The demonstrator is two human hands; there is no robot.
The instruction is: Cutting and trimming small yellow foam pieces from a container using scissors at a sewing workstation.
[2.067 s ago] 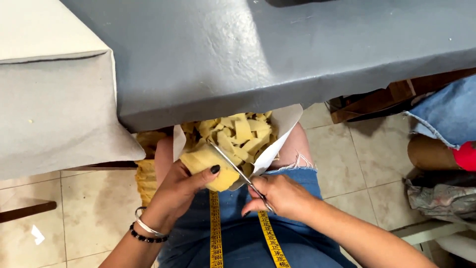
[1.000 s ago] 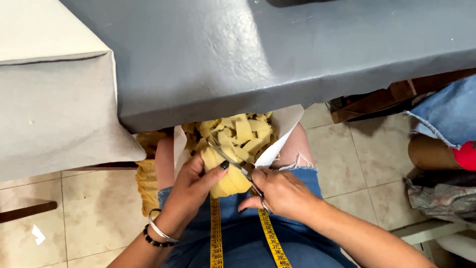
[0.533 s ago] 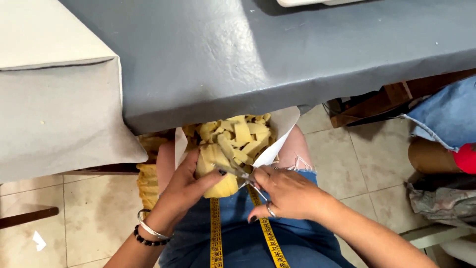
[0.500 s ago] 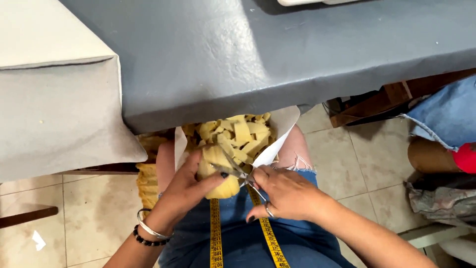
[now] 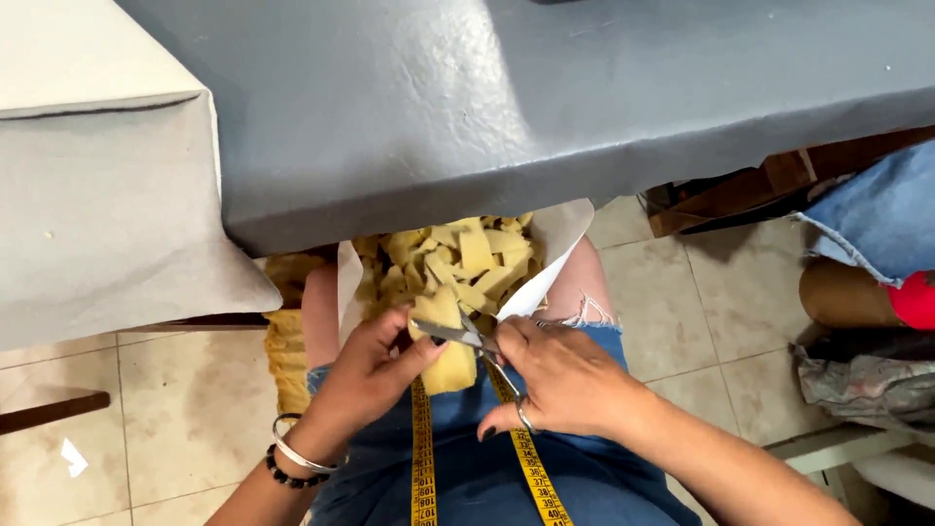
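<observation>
Your arms are bare to the edge of the view, with no sleeves showing. On your left hand the fingernails are painted dark, and its wrist carries a thin silver metal bangle next to a bracelet of small black beads. Your right hand has the same dark nails and a slim silver ring on one finger. You wear blue denim shorts with a frayed hem, and a yellow measuring tape with black markings hangs down your front in two strands.
</observation>
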